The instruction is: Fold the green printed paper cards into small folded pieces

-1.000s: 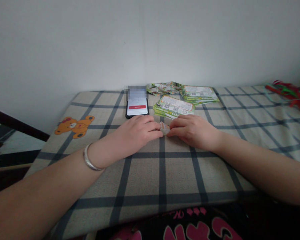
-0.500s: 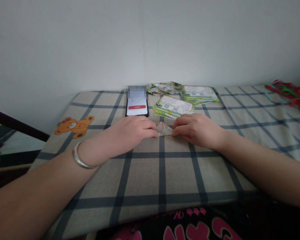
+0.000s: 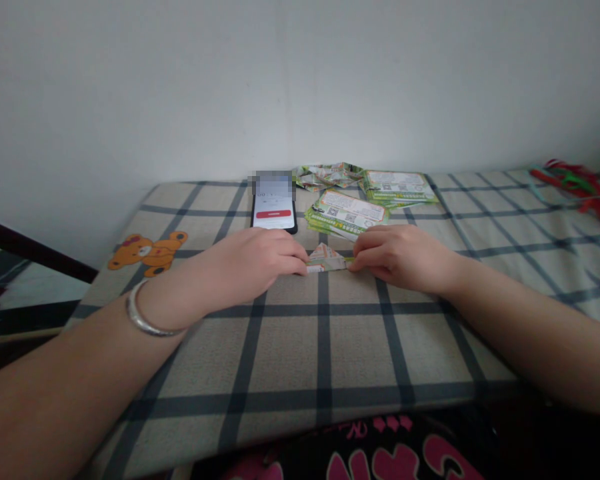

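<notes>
A small printed paper [image 3: 326, 257], folded to a peak with a flat strip along its near edge, lies on the checked tablecloth between my hands. My left hand [image 3: 260, 265], with a silver bangle at the wrist, has its fingers closed on the strip's left end. At the right end, the bent fingers of my right hand [image 3: 404, 259] pinch the strip. Just beyond the paper lies a fanned stack of green and white leaflets [image 3: 350, 212]. My thumbs are mostly hidden.
A phone [image 3: 274, 212] with a lit screen lies beyond my left hand. Folded paper pieces [image 3: 329, 175] and a second leaflet stack [image 3: 400, 185] are near the wall. A bear picture [image 3: 149, 253] is at the left; red and green items [image 3: 583, 190] lie far right.
My hands have moved slightly apart, the left one leftward and the right one rightward. More of the folded paper's bottom strip shows between them.
</notes>
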Tool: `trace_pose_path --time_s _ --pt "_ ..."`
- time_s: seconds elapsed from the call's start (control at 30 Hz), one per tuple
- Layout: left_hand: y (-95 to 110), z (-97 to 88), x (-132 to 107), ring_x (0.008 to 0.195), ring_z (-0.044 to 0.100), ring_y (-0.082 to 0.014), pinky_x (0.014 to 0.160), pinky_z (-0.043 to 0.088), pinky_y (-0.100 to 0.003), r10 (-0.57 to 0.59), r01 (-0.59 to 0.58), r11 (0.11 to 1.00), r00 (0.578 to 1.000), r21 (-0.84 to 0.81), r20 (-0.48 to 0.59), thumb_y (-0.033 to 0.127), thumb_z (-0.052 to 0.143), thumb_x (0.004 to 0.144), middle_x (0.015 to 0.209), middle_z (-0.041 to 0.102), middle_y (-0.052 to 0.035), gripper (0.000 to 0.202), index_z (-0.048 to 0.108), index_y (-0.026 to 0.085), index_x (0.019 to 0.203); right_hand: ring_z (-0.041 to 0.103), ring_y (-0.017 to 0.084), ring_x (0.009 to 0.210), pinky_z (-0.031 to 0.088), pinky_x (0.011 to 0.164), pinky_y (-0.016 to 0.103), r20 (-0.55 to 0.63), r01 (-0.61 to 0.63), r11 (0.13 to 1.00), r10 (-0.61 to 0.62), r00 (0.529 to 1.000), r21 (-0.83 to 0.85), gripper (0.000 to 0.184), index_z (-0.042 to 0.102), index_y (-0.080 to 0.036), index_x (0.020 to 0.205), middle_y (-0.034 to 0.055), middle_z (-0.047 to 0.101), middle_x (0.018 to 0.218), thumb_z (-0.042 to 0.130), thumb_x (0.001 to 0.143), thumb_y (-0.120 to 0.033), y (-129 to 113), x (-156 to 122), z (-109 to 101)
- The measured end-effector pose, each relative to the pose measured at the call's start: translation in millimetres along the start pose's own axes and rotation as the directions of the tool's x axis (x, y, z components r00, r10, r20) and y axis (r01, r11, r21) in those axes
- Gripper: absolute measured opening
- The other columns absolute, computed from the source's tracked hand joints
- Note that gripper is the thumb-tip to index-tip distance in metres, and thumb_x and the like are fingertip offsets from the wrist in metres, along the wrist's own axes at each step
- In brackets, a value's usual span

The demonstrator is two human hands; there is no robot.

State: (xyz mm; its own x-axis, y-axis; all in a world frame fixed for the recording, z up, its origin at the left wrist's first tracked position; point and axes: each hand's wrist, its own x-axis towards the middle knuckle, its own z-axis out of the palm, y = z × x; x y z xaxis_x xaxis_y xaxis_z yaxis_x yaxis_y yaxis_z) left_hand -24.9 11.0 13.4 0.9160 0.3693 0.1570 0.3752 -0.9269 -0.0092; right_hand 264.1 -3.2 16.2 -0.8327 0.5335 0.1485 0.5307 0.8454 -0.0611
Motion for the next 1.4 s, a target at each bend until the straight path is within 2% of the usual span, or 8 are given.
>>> trace_pose_path --time_s 0.2,0.33,0.6,1.07,1.3,1.4 --pt "0 -2.4 -3 0.102 0.060 -0.0174 0.090 0.047 -0.034 -0.006 0.006 1.000 1.000 0.019 -0.005 0.007 0.046 0.087 0.114 0.069 0.0022 0.038 0.070 0.029 0.108 0.058 0.016 0.082 0.040 0.069 0.028 0.030 -0.018 1.000 0.018 0.999 -0.012 0.021 0.072 -0.024 0.092 0.0024 0.065 0.088 0.054 0.087 -0.014 2 -3 -4" --pt "-1 -3.0 -4 0.105 0.060 -0.0167 0.093 0.046 -0.034 -0.022 0.022 1.000 1.000 0.022 0.007 0.007 0.043 0.085 0.115 0.069 0.0027 0.041 0.072 0.030 0.104 0.059 0.015 0.080 0.040 0.066 0.027 0.027 0.001 1.000 0.000 1.000 -0.012 0.027 0.073 -0.024 0.090 0.0024 0.066 0.087 0.051 0.085 -0.010 2 -4 -7" --pt "0 -5.8 -4 0.104 0.062 -0.0177 0.092 0.047 -0.035 -0.024 0.022 0.999 0.999 0.036 0.048 0.007 0.042 0.085 0.116 0.070 0.0031 0.042 0.074 0.029 0.101 0.061 0.015 0.078 0.038 0.063 0.027 0.016 0.040 0.999 -0.039 0.999 -0.032 0.029 0.075 -0.025 0.092 0.0018 0.067 0.088 0.050 0.085 -0.011 4 -5 -8" --pt "-4 -4.7 -4 0.104 0.062 -0.0166 0.095 0.046 -0.034 -0.085 0.089 0.994 0.994 -0.060 0.065 0.008 0.044 0.080 0.114 0.071 0.0048 0.040 0.075 0.028 0.094 0.062 0.014 0.080 0.042 0.067 0.026 0.016 0.021 0.998 -0.022 1.000 0.061 0.030 0.075 -0.024 0.090 0.0022 0.070 0.089 0.052 0.082 -0.009 10 -6 -7" --pt "0 -6.0 -5 0.104 0.061 -0.0162 0.097 0.044 -0.032 -0.111 0.113 0.983 0.994 -0.144 0.023 0.009 0.046 0.075 0.113 0.071 0.0036 0.033 0.072 0.024 0.089 0.062 0.015 0.083 0.044 0.072 0.026 0.015 -0.006 0.989 0.003 1.000 0.148 0.028 0.074 -0.021 0.089 0.0041 0.069 0.091 0.051 0.080 -0.008 13 -7 -5" --pt "1 -7.0 -5 0.103 0.061 -0.0166 0.095 0.044 -0.032 -0.123 0.124 0.980 0.992 -0.155 0.016 0.010 0.045 0.075 0.111 0.071 0.0030 0.029 0.070 0.023 0.084 0.061 0.016 0.083 0.044 0.074 0.028 0.031 -0.038 0.990 0.034 0.999 0.137 0.025 0.071 -0.019 0.083 0.0048 0.068 0.087 0.049 0.079 -0.008 11 -5 -4"
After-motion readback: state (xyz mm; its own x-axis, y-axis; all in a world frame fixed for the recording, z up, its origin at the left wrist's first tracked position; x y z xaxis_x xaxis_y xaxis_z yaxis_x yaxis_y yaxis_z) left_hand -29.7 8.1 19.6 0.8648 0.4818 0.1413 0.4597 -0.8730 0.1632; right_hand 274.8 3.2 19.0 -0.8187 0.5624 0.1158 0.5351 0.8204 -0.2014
